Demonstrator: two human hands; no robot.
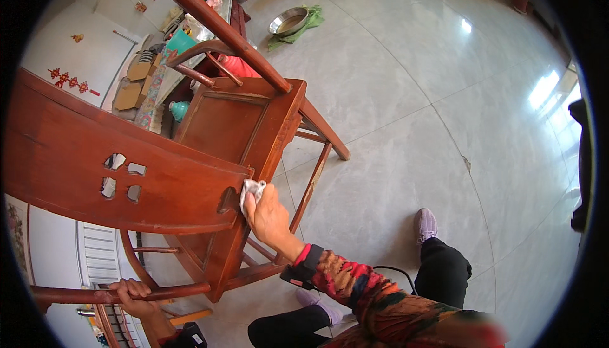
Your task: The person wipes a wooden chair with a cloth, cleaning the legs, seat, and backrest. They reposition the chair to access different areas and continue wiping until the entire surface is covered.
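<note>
A reddish-brown wooden armchair (pixel 228 129) fills the left half of the head view, seen from behind its backrest. Its curved back splat (pixel 176 191) has a four-part cutout and a notch near the lower end. My right hand (pixel 269 215) pinches a crumpled whitish cloth (pixel 252 188) against the bottom edge of that splat, by the rear seat rail. Lower left, my left hand (pixel 133 295) wraps around a round back post (pixel 176 292) of the chair. Worn patches of bare wood show on a leg stretcher (pixel 311 186).
A metal basin (pixel 288 21) with murky water rests on a green cloth (pixel 311 17) on the grey tile floor (pixel 380 86). Behind the chair stands a cluttered table with a teal container (pixel 181 43) and cardboard boxes (pixel 131 96). My shoe (pixel 426 224) is right of the chair.
</note>
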